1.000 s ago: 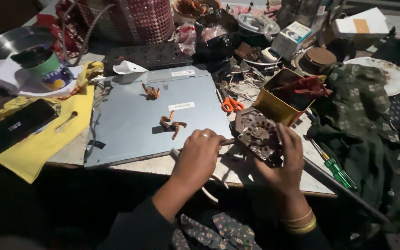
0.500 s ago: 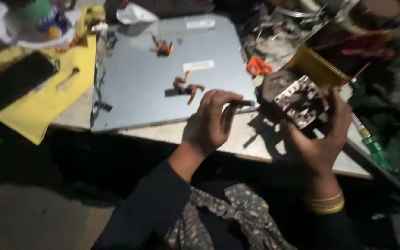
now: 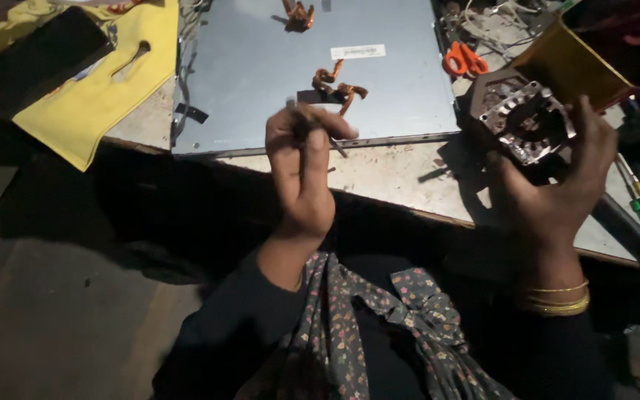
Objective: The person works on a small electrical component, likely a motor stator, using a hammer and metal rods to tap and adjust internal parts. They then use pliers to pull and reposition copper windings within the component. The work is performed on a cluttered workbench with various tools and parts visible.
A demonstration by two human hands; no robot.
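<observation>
Fingers (image 3: 594, 141) of the right hand (image 3: 557, 200) wrap a square metal motor stator (image 3: 527, 122) above the worktop (image 3: 401, 174) edge; it looks heavy, rigid, best gripped by its outer frame. Left hand (image 3: 301, 174) is closed around a thin tool (image 3: 312, 122).

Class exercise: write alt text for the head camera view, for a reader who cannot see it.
Seen from above, a person's right hand grips a metal motor stator while the left hand holds a thin tool over the edge of a cluttered workbench. Behind lie a grey metal sheet with copper wire scraps, orange scissors and a yellow cloth.
</observation>
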